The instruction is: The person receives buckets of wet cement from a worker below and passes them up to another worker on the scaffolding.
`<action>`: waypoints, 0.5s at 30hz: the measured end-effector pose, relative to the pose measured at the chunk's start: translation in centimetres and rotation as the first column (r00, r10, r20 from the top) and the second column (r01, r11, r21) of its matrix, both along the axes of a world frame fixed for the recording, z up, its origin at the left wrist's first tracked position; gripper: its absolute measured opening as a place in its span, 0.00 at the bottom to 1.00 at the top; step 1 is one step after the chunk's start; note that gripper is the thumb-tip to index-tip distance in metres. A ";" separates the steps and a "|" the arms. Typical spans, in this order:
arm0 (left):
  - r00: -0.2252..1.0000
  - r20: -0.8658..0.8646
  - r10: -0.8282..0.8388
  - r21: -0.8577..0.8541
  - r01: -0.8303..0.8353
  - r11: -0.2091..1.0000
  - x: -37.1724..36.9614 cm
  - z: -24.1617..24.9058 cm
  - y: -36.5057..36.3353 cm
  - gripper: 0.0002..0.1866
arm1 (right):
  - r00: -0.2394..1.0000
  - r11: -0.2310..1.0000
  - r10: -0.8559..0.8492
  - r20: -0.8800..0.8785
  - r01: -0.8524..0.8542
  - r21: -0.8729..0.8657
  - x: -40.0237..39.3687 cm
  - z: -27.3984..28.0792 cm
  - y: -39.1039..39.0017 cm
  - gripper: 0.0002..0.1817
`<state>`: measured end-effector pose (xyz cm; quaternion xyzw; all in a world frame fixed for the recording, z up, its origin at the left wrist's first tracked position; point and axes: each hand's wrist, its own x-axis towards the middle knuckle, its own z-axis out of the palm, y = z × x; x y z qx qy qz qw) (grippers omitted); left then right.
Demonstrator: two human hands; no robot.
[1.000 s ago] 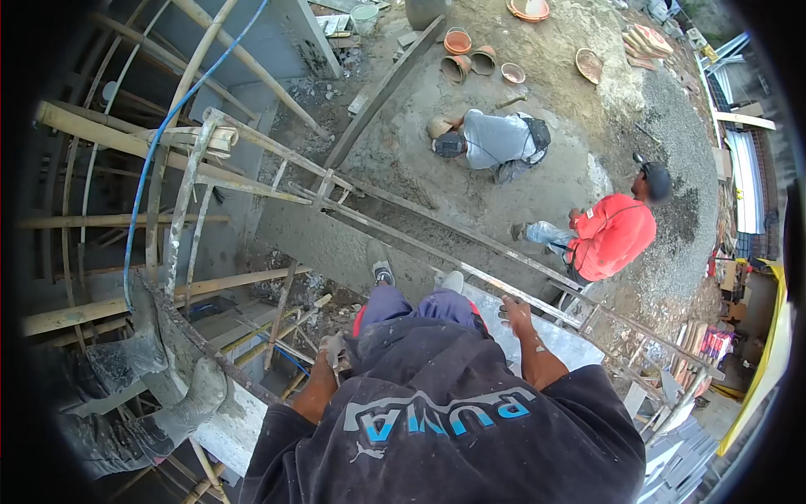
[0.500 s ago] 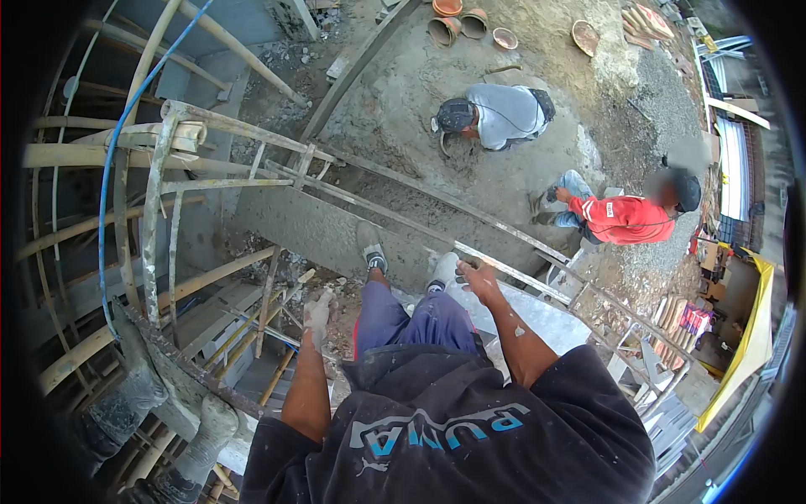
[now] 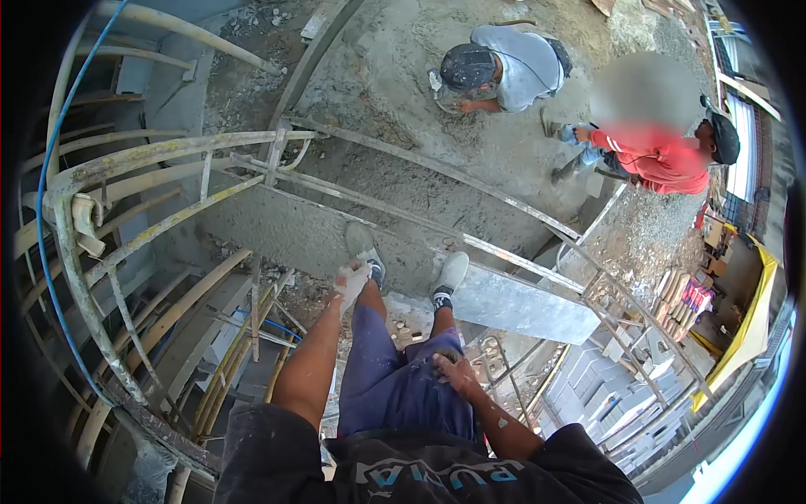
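My left hand [image 3: 351, 281], coated in pale cement, hangs beside my left lower leg, above the wet grey concrete strip [image 3: 302, 231]. Its fingers look loosely apart, and no object shows in it. Against the front of my purple shorts [image 3: 395, 378], on the right thigh, is my right hand [image 3: 453, 371], fingers slightly bent and apart, holding nothing visible. My grey, cement-covered shoes [image 3: 452, 270] stand by the concrete edge and a smooth grey slab [image 3: 520, 307]. A metal frame rail [image 3: 378, 202] crosses just beyond my feet.
Below, a person in a grey shirt [image 3: 525, 71] bends over wet cement; another in red [image 3: 663, 164] is farther right. Scaffold poles [image 3: 159, 151] and a blue hose [image 3: 46, 193] fill the left. Stacked blocks [image 3: 588, 391] lie lower right.
My left hand has moved forward and right to my shin. My right hand has drawn back from beside my foot to my thigh. The view has shifted, and the person in red is more upright.
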<state>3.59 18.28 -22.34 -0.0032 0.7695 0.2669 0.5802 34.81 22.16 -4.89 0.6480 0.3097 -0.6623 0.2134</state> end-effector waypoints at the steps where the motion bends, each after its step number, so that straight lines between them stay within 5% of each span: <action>1: 0.999 -0.021 -0.036 0.047 0.037 0.998 0.1 -1.7 1.2 0.11 | 0.999 0.997 -0.041 0.025 0.043 -0.067 0.3 -0.6 -1.2 0.18; 7: 0.994 0.014 -0.111 0.191 0.106 0.976 0.4 -11.2 6.5 0.12 | 0.953 0.955 -0.289 0.092 0.294 -0.044 1.2 -1.7 -5.4 0.17; 10: 0.961 -0.189 -0.202 0.095 0.223 0.970 0.5 -15.4 7.9 0.16 | 0.930 0.930 -0.357 0.093 0.363 -0.062 0.8 -2.0 -4.7 0.15; 13: 0.887 -0.357 -0.293 0.102 0.349 0.932 0.2 -15.7 10.2 0.20 | 0.932 0.932 -0.351 0.093 0.357 -0.067 1.5 -2.1 -5.0 0.14; 15: 0.883 -0.312 -0.350 0.089 0.394 0.915 0.2 -15.2 11.9 0.23 | 0.936 0.938 -0.339 0.091 0.344 -0.049 1.8 -2.4 -5.1 0.14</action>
